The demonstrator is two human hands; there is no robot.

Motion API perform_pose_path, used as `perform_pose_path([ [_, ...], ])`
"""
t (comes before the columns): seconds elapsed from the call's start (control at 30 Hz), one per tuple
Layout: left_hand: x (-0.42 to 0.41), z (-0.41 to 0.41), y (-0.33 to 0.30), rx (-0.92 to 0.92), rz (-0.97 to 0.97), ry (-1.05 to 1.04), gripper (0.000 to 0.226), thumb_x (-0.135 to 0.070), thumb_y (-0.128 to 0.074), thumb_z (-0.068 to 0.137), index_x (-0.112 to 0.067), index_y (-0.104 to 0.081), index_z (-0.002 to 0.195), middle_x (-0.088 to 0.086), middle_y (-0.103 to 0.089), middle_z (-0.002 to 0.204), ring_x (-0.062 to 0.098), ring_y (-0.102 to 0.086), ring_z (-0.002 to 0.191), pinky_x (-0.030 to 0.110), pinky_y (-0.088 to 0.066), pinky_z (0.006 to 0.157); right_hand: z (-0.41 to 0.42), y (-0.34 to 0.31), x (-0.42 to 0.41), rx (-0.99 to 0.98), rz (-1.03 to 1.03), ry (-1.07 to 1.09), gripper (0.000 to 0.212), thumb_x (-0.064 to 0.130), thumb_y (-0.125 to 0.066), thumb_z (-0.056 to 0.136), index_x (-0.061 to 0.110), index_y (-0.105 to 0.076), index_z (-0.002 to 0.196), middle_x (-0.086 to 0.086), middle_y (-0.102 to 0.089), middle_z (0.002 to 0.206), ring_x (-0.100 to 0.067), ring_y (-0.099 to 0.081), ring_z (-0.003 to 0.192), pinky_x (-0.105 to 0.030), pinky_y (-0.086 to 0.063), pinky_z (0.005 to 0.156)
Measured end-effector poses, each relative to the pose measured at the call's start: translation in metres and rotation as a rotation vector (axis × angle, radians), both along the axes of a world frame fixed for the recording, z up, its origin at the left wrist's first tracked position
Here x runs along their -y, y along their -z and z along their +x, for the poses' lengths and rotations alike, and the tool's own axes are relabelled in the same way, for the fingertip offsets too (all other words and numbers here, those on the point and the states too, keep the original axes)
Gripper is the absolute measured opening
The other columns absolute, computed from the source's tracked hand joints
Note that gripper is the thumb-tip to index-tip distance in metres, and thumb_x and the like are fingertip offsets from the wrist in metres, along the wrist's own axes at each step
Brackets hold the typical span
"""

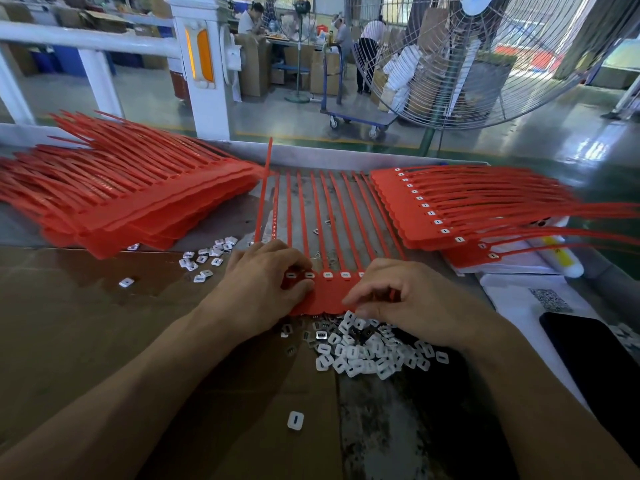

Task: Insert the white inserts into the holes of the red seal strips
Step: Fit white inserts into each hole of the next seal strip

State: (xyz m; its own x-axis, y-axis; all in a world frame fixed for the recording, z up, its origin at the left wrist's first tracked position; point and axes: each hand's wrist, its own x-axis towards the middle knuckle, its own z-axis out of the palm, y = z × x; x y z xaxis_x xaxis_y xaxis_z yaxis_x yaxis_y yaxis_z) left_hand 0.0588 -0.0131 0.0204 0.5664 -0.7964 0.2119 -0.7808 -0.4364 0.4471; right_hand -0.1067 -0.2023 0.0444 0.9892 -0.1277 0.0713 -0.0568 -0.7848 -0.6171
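The person works on one flat sheet of joined red plastic seal strips (323,292) that lies in the middle of the table, its long tails pointing away. Several holes along its head already carry small white square plastic inserts (327,275), so I judge the filling step is about halfway on this sheet. The left hand (266,282) rests on the left end of the sheet; its fingertips (304,271) are bent close together and press at an insert there, but I cannot tell if it is fully seated. The right hand (408,303) hovers over the sheet's near edge, just above the loose pile of white inserts (363,351); thumb and forefinger are nearly together, and whether they pinch an insert I cannot tell. The next move probably needs one insert picked, turned flat and pushed into the next free hole, which lies under the right hand.
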Motion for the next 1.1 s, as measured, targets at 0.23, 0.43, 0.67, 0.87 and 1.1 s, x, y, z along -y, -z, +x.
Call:
perform_pose_path([
  [0.23,0.0,0.0,0.001,0.022,0.001,-0.001,0.032,-0.054,-0.056,0.094,-0.041,-0.061,0.123,-0.016,-0.054,0.127,0.008,-0.047,0.124,0.044,-0.029,0.115,0.004,0.005,-0.002,0.014,-0.079,-0.045,0.015,0.019,-0.083,0.087,0.029,-0.079,0.098,0.014,-0.064,0.095,-0.008,-0.064,0.088,-0.027,-0.051,0.08],
  [0.43,0.0,0.0,0.0,0.027,0.012,-0.003,0.033,-0.054,-0.055,0.095,-0.041,-0.06,0.124,-0.016,-0.053,0.128,0.008,-0.044,0.126,0.04,-0.025,0.114,0.002,0.005,0.0,0.028,-0.045,-0.02,0.013,0.021,-0.082,0.087,0.031,-0.073,0.085,0.018,-0.065,0.09,-0.006,-0.063,0.081,-0.017,-0.044,0.072],
  [0.67,0.0,0.002,0.0,0.032,-0.003,0.012,0.031,-0.055,-0.054,0.094,-0.043,-0.06,0.123,-0.018,-0.054,0.125,0.008,-0.044,0.124,0.042,-0.027,0.115,-0.002,0.004,0.017,0.198,0.166,0.321,0.013,0.017,-0.08,0.086,0.027,-0.072,0.081,0.012,-0.073,0.077,0.001,-0.064,0.067,-0.014,-0.047,0.063],
  [0.87,0.0,0.002,0.001,0.039,-0.01,0.014,0.033,-0.056,-0.054,0.093,-0.043,-0.06,0.122,-0.019,-0.054,0.124,0.006,-0.044,0.123,0.041,-0.028,0.114,-0.01,0.013,0.052,0.222,0.184,0.684,0.012,0.016,-0.076,0.085,0.027,-0.075,0.08,0.015,-0.071,0.067,-0.002,-0.061,0.056,-0.028,-0.046,0.065],
  [1.1,0.0,0.003,0.002,0.039,-0.006,0.01,0.032,-0.056,-0.055,0.093,-0.043,-0.059,0.123,-0.02,-0.053,0.124,0.006,-0.044,0.122,0.04,-0.028,0.113,-0.01,0.017,0.054,0.177,0.162,0.709,0.014,0.016,-0.074,0.09,0.028,-0.076,0.083,0.01,-0.071,0.071,-0.005,-0.064,0.064,-0.024,-0.045,0.063],
])
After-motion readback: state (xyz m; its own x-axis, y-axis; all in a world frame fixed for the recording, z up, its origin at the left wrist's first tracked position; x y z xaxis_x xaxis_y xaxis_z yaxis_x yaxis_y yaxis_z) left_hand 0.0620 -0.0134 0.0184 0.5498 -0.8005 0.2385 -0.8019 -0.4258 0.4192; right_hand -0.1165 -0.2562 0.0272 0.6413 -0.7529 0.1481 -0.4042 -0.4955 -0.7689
